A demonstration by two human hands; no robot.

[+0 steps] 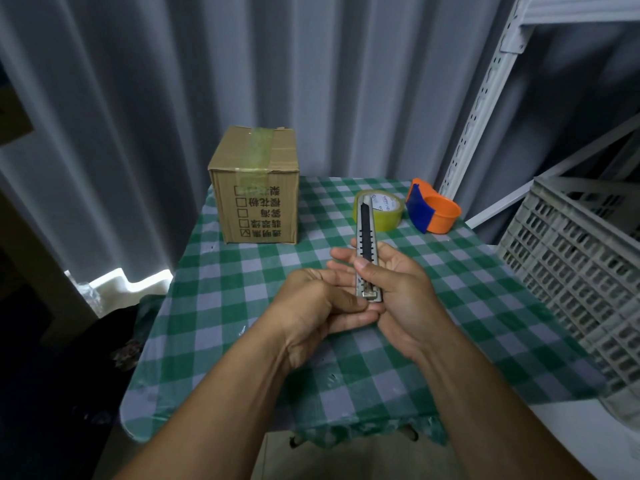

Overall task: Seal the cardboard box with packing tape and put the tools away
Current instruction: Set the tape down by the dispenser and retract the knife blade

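Note:
A cardboard box (pixel 258 188) stands at the table's far left, its top flaps closed under a strip of clear tape that runs down the front. My right hand (pixel 398 289) grips a grey utility knife (pixel 366 233) that points away from me, thumb on its slider. My left hand (pixel 322 306) is curled against the knife's near end, fingers touching it. A roll of yellowish packing tape (pixel 388 216) lies behind the knife. An orange tape dispenser (pixel 433 211) with a blue piece sits right of the roll.
The green-checked tablecloth (pixel 242 323) covers a small table. A grey slatted plastic crate (pixel 581 271) stands at the right. White metal shelving (pixel 485 98) rises behind it. Grey curtains hang at the back.

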